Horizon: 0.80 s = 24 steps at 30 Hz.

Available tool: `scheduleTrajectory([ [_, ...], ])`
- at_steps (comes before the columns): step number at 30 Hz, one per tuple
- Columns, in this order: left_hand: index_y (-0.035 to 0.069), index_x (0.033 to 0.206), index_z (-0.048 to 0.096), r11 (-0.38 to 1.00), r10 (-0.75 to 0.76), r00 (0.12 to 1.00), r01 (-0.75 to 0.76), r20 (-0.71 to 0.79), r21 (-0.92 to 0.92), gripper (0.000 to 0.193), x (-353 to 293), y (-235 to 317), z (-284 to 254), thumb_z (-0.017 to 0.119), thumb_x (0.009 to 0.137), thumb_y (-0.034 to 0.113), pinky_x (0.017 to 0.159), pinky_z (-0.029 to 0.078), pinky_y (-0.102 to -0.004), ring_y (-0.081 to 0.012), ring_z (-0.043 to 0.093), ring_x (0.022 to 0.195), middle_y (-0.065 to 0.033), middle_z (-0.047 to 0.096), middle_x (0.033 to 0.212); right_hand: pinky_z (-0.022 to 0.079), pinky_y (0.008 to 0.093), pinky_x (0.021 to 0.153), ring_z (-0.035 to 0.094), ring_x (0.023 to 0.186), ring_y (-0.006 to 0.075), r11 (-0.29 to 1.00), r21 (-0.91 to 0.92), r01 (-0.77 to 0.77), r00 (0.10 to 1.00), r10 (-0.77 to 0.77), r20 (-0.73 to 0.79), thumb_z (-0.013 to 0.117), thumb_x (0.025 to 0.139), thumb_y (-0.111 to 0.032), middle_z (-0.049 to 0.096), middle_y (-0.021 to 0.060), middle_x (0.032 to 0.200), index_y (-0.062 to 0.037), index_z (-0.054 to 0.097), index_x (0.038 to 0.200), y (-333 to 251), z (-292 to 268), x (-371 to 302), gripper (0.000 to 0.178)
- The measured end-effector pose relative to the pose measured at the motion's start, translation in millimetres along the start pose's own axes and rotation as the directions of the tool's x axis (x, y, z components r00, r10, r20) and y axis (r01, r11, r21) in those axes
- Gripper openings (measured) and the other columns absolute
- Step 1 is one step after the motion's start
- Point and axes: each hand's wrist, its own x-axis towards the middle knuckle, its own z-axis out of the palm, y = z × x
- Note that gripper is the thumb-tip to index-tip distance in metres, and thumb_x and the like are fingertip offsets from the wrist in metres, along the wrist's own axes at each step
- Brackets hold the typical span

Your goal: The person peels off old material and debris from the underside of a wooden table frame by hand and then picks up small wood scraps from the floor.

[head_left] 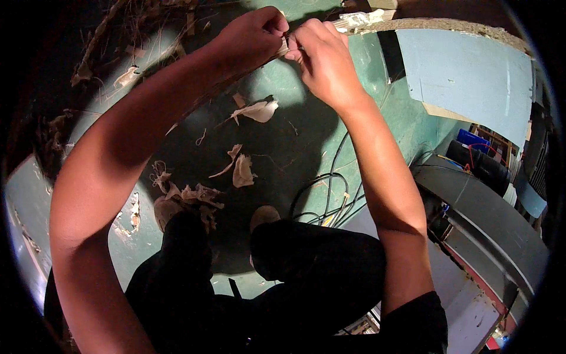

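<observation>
Both my arms reach to the far edge of the view. My left hand [256, 36] is closed, its fingers curled inward around something mostly hidden. Just to its right, my right hand [323, 56] pinches with thumb and fingertips at a small pale, ridged piece [283, 48] that shows in the gap between the hands. Beyond my right fingers lies a whitish, crumpled wrapping [362, 19] along a rough brown edge. Whether it joins the piece in my fingers cannot be made out.
Pale torn scraps [259, 111] litter the green floor [365, 65], with more near my shoes. Black cables [330, 177] curl beside my right knee. A light-blue panel [471, 76] and a grey curved casing [477, 200] stand to the right. Stringy debris [141, 35] lies far left.
</observation>
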Motion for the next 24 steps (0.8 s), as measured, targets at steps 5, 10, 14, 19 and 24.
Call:
scheduleTrajectory([
  [5,0.002,0.1,0.062,1.0,-0.029,1.0,0.029,-0.002,0.001,0.02,-1.5,3.4,-0.7,0.058,0.081,0.001,0.08,0.048,-0.0285,-0.0107,0.058,0.088,-0.0025,0.063,0.091,0.041,0.0447,0.085,0.056,0.095,0.0328,0.999,-0.013,0.041,0.997,-0.04,0.06,0.065,0.081,-0.002,0.06,0.0074,0.094,-0.0099,0.062,0.091,0.9,-4.9,1.8,0.013],
  [10,0.003,0.099,0.064,1.0,0.017,1.0,-0.017,0.017,-0.011,0.017,1.6,-6.0,-0.1,0.057,0.083,0.004,0.072,0.047,-0.029,-0.0113,0.057,0.08,-0.0033,0.063,0.086,0.044,0.0488,0.08,0.056,0.092,0.0403,0.997,0.079,0.007,0.999,-0.01,0.034,0.062,0.084,0.0,0.057,0.0147,0.092,-0.0054,0.058,0.092,15.1,-18.1,-11.0,0.011],
  [14,0.002,0.1,0.064,0.998,-0.052,0.998,0.053,0.025,-0.027,0.018,-0.9,4.9,1.1,0.057,0.083,0.003,0.076,0.047,-0.0278,-0.0104,0.057,0.085,-0.0029,0.063,0.088,0.047,0.0493,0.076,0.059,0.09,0.0421,0.957,0.141,-0.252,0.962,0.231,0.149,0.066,0.086,-0.004,0.059,0.0198,0.091,-0.003,0.058,0.093,14.4,-28.3,-19.1,0.011],
  [19,0.002,0.1,0.064,0.994,-0.1,0.994,0.098,0.039,0.049,0.019,-4.1,14.2,-2.8,0.057,0.082,0.004,0.073,0.046,-0.0282,-0.0108,0.057,0.08,-0.0022,0.061,0.084,0.051,0.0434,0.081,0.064,0.096,0.0372,0.956,0.115,-0.271,0.839,0.176,0.515,0.071,0.085,-0.01,0.066,0.017,0.099,-0.0035,0.064,0.095,37.7,-35.7,-33.0,0.014],
  [24,0.003,0.098,0.064,0.997,-0.053,0.998,0.052,0.017,0.057,0.018,-1.5,5.8,0.2,0.056,0.082,0.005,0.068,0.044,-0.0283,-0.0107,0.054,0.076,-0.002,0.06,0.083,0.05,0.0435,0.086,0.063,0.096,0.0344,0.95,0.141,-0.28,0.96,0.275,0.05,0.075,0.081,-0.011,0.067,0.0111,0.098,-0.0084,0.068,0.099,40.8,-26.6,-23.1,0.019],
])
